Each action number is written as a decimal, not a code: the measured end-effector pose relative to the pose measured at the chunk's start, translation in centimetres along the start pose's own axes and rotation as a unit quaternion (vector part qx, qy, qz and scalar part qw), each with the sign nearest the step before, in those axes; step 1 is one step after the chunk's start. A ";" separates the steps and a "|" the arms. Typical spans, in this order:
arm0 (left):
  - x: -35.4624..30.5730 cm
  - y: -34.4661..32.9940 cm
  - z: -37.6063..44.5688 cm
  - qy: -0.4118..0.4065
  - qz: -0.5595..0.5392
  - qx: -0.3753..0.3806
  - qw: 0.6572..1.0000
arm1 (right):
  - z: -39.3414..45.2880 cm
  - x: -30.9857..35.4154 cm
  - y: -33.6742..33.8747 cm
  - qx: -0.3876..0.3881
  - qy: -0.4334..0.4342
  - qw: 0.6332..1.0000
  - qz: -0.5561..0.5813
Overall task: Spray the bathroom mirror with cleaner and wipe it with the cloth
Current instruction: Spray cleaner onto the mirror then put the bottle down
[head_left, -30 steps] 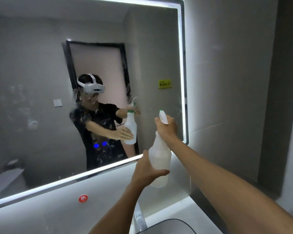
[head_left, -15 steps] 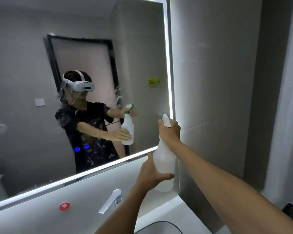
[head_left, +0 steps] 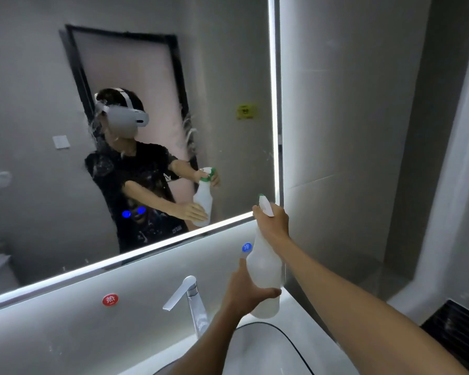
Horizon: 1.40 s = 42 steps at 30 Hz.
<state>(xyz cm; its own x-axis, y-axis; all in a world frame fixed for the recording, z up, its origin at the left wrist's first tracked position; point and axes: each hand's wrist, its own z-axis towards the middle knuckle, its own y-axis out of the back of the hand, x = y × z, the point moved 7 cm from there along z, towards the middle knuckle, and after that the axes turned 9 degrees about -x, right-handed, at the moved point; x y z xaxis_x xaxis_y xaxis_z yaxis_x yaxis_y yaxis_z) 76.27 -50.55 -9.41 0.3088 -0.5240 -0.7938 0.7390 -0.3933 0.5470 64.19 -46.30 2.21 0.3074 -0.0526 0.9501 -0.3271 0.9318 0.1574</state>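
The bathroom mirror (head_left: 228,63) with a lit edge fills the upper left; wet spray marks and streaks show on its glass near the middle. A white spray bottle (head_left: 264,269) with a green-and-white trigger head is held upright below the mirror's lower right corner. My right hand (head_left: 272,221) grips its neck and trigger. My left hand (head_left: 245,292) cups the bottle's lower body. The nozzle points toward the mirror's lower right part. No cloth is in view.
A chrome tap (head_left: 188,299) stands below, over a white basin (head_left: 255,350). Red (head_left: 110,300) and blue (head_left: 246,247) round stickers sit on the wall panel under the mirror. A grey tiled wall (head_left: 349,131) is close on the right.
The view has swung right and down, so the mirror's right edge sits nearer the middle. Both hands have lowered the bottle toward the mirror's lower right corner; the tap and basin came into view.
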 end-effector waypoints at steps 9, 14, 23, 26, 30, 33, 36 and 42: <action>3.4 -1.6 -3.4 0.033 0.004 0.034 0.999 | -3.0 -2.8 -0.2 -0.016 0.008 0.999 -0.032; 3.8 -2.0 -4.3 0.035 -0.003 0.040 0.999 | -3.8 -2.9 0.0 -0.020 0.021 0.996 -0.080; 3.8 -0.6 -5.3 0.033 -0.006 0.024 0.999 | -5.0 -2.5 -0.1 -0.003 0.013 0.999 -0.045; 3.8 0.5 -5.7 0.031 -0.005 0.010 0.999 | -5.7 -1.6 -0.6 0.014 0.031 0.999 -0.038; 4.5 2.4 -6.3 0.047 -0.011 -0.009 0.999 | -7.1 -0.2 -2.3 0.026 0.044 0.998 -0.025; 5.6 4.3 -6.7 0.057 -0.012 -0.029 0.998 | -8.5 0.4 -4.3 0.051 0.051 0.997 -0.023; 6.2 5.8 -7.2 0.058 -0.015 -0.035 0.998 | -9.4 0.9 -5.8 0.057 0.059 0.996 -0.021; 7.1 8.2 -8.4 0.061 -0.036 -0.053 0.996 | -11.5 2.6 -8.0 0.077 0.074 0.993 -0.051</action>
<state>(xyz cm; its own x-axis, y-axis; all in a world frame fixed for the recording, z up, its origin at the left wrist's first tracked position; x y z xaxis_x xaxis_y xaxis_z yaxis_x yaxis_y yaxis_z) 89.52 -51.14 -12.83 0.3189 -0.3992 -0.8596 0.8189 -0.3406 0.4620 77.83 -49.77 0.30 0.4699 -0.0800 0.8791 -0.4171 0.8576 0.3010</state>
